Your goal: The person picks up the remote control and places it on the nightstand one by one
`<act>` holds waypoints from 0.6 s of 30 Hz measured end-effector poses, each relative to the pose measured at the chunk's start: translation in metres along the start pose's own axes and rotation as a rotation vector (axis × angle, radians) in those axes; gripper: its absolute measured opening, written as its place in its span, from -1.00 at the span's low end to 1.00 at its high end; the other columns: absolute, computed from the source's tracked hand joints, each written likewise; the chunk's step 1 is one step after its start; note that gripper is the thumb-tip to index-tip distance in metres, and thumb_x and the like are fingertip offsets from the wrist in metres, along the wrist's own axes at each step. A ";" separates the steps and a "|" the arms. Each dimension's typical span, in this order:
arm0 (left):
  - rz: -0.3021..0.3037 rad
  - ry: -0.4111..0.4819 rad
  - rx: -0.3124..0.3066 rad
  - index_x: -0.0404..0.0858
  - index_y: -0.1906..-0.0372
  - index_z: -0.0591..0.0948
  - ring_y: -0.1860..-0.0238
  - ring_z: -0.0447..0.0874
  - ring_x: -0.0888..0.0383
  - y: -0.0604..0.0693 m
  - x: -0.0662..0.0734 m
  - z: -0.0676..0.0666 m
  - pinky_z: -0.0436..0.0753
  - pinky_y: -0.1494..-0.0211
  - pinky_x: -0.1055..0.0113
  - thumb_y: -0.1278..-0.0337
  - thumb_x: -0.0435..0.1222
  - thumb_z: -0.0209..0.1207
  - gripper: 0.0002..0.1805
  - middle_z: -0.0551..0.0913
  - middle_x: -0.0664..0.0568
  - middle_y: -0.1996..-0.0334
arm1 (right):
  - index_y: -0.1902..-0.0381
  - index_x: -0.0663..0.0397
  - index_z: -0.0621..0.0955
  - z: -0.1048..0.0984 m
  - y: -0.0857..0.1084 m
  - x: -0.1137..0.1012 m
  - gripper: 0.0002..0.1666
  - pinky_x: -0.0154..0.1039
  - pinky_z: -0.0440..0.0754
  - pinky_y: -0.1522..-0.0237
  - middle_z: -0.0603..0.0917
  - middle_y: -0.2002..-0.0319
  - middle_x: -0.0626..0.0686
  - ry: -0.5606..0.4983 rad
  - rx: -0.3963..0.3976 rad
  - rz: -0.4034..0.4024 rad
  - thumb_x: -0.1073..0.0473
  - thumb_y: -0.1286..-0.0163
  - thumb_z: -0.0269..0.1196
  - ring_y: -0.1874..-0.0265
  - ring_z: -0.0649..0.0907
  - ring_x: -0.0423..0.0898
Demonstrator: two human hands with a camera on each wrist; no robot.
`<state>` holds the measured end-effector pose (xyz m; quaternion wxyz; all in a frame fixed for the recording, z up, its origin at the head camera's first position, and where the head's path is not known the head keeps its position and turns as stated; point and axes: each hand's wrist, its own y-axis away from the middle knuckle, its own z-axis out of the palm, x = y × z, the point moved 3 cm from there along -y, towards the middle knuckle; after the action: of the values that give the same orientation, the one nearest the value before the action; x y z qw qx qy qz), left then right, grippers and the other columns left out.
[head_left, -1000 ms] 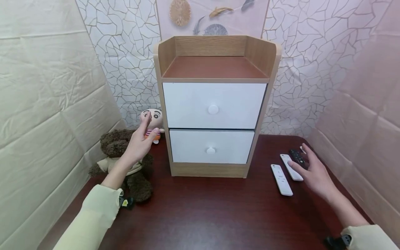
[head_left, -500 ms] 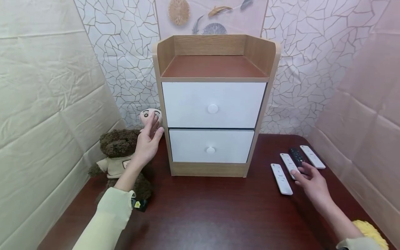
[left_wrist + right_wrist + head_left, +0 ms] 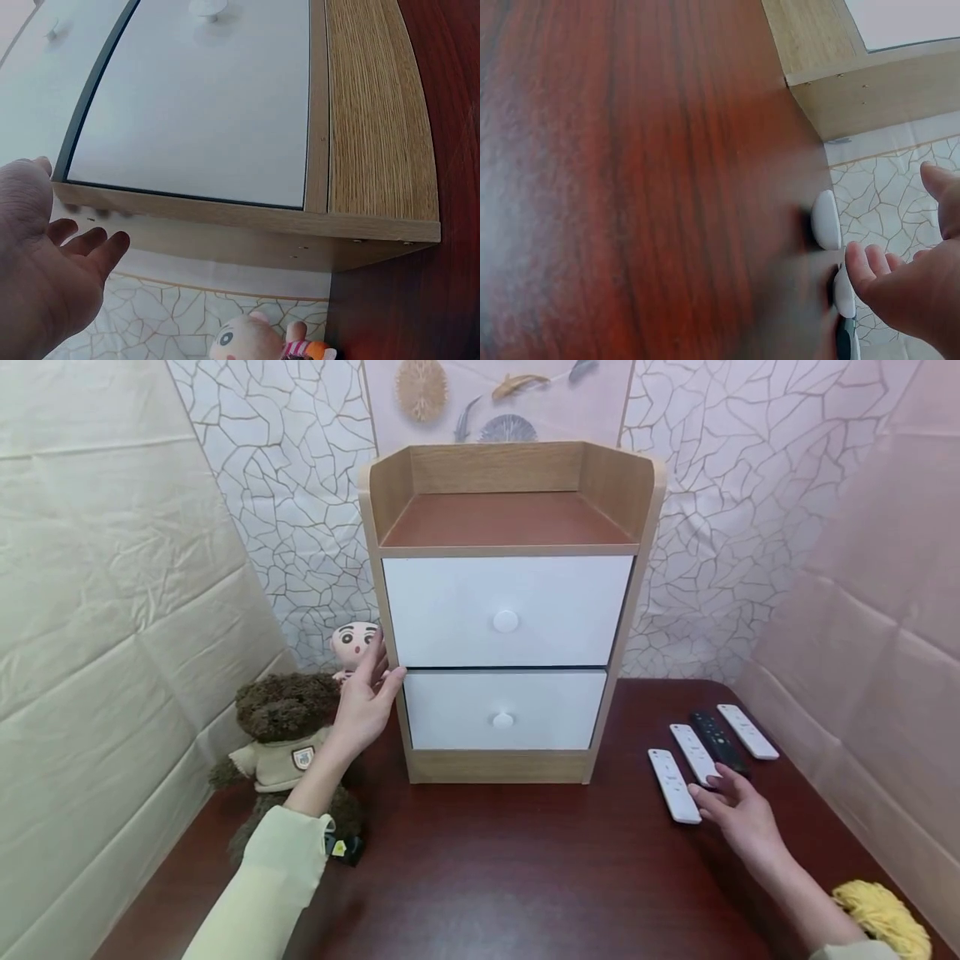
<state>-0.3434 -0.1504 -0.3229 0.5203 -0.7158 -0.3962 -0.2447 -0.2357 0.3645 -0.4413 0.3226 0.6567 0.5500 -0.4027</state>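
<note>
In the head view a wooden cabinet [image 3: 498,768] with two white drawers stands in the middle, both drawers closed. My left hand [image 3: 363,714] is at its left front edge, thumb toward the front and fingers beside the side panel. Whether it touches the panel I cannot tell. My right hand [image 3: 742,818] hovers over the near ends of the remotes, its fingers loosely bent and holding nothing. Beneath and beyond it lie a white remote [image 3: 673,787], a second white remote [image 3: 692,752], a black remote [image 3: 717,743] and another white remote [image 3: 747,732].
Left of the cabinet sit a brown teddy bear [image 3: 277,710] in a beige shirt and a small round-headed doll [image 3: 352,643], partly behind my left hand. A yellow woolly thing [image 3: 885,918] lies by my right forearm. Cloth walls border the dark red table [image 3: 487,860].
My left hand has moved right, from before the doll to the cabinet's left edge. The right hand has drawn back toward me from the far remotes, and the yellow thing has come into view.
</note>
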 end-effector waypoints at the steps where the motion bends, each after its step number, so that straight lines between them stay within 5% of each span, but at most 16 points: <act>1: -0.001 -0.004 0.004 -0.10 -0.68 -0.01 -0.54 0.18 -0.10 -0.001 0.000 0.001 0.39 -0.50 0.02 -0.61 -0.18 0.04 -0.26 0.10 -0.14 -0.60 | -0.58 0.49 -0.10 -0.001 0.000 0.001 0.06 -0.52 0.69 0.17 0.22 -0.41 0.59 0.008 -0.006 0.003 -0.06 -0.58 0.21 0.26 0.48 -0.68; 9: -0.037 -0.039 0.022 -0.24 -0.67 0.00 -0.51 0.21 -0.20 -0.004 0.002 0.001 0.47 -0.44 0.03 -0.62 -0.19 0.03 -0.26 0.08 -0.23 -0.59 | -0.55 0.54 0.06 -0.001 0.002 0.007 0.06 -0.68 0.49 0.24 0.37 -0.37 0.54 0.132 -0.001 0.000 -0.11 -0.53 0.27 0.18 0.47 -0.63; 12: -0.052 -0.031 0.020 -0.28 -0.66 -0.02 -0.53 0.17 -0.18 -0.006 0.000 0.001 0.43 -0.48 0.03 -0.63 -0.22 0.00 -0.27 0.04 -0.25 -0.60 | -0.52 0.56 0.11 0.001 0.003 0.007 0.03 -0.68 0.49 0.27 0.40 -0.35 0.53 0.160 0.016 0.004 -0.09 -0.52 0.28 -0.02 0.66 -0.20; 15: -0.074 -0.015 0.020 -0.31 -0.65 -0.04 -0.55 0.13 -0.17 -0.007 -0.001 0.002 0.38 -0.50 0.04 -0.64 -0.25 -0.02 -0.29 0.01 -0.26 -0.60 | -0.50 0.59 0.14 0.003 0.003 0.008 0.00 -0.67 0.48 0.29 0.39 -0.34 0.54 0.186 0.022 0.009 -0.07 -0.51 0.29 -0.24 0.55 0.29; 18: -0.098 -0.005 0.017 -0.31 -0.65 -0.03 -0.55 0.13 -0.13 -0.007 -0.001 0.004 0.38 -0.50 0.05 -0.65 -0.26 -0.03 -0.30 0.00 -0.23 -0.61 | -0.47 0.61 0.18 0.003 0.003 0.010 -0.03 -0.66 0.48 0.30 0.39 -0.33 0.56 0.208 0.032 0.009 -0.05 -0.51 0.29 -0.29 0.48 0.39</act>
<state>-0.3504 -0.1464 -0.3207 0.5126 -0.6917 -0.4343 -0.2648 -0.2329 0.3659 -0.4514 0.2549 0.7025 0.5712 -0.3395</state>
